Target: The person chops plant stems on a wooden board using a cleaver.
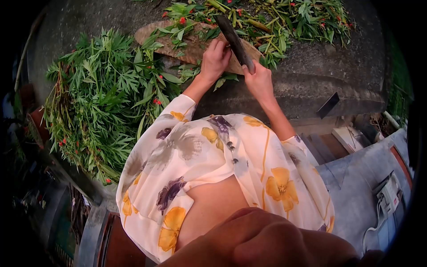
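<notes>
My right hand (pixel 259 83) is closed around the lower end of a long, dark-bladed knife (pixel 233 41), which slants up and to the left over a wooden board (pixel 195 41). Just left of the blade, my left hand (pixel 215 61) is curled at the board's near edge. Its fingertips are turned away, so what they grip cannot be made out. Loose green leaves (pixel 179 33) lie on the board around it. Behind the knife, cut stems and leaves with red flowers (pixel 271 29) are spread over the stone surface.
A large heap of leafy cut plants (pixel 102 95) lies on the left of the grey stone slab (pixel 311 66). A small dark flat object (pixel 328 105) rests at the slab's right front edge. Lower right, a white device with a cord (pixel 389 196) sits on a grey surface.
</notes>
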